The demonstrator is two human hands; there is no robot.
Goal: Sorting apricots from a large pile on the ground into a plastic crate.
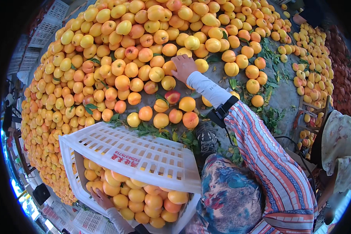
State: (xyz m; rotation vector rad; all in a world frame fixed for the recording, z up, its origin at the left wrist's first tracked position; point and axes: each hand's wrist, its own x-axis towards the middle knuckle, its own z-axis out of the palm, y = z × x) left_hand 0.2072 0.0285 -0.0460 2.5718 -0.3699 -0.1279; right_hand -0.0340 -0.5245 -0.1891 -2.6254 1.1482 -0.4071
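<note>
My right hand [183, 67] reaches into the heap of yellow-orange peaches [123, 82], fingers closed round one peach [169, 68]. A white slatted plastic crate [156, 145], lined with cardboard and holding several peaches [136, 195], stands tilted in front of me at lower left. My left hand [99, 198] lies inside its left side on the fruit, fingers apart, with no clear hold on any. A red peach [172, 96] lies among loose fruit and green leaves below my right hand.
More crates are stacked at far left [46, 27] and bottom left [87, 221]. Another peach heap [312, 58], red netted sacks [339, 64] and a wooden chair [308, 117] are at right. A person in pale clothing [337, 144] is at far right; another person's dark sleeve [308, 13] shows at top right.
</note>
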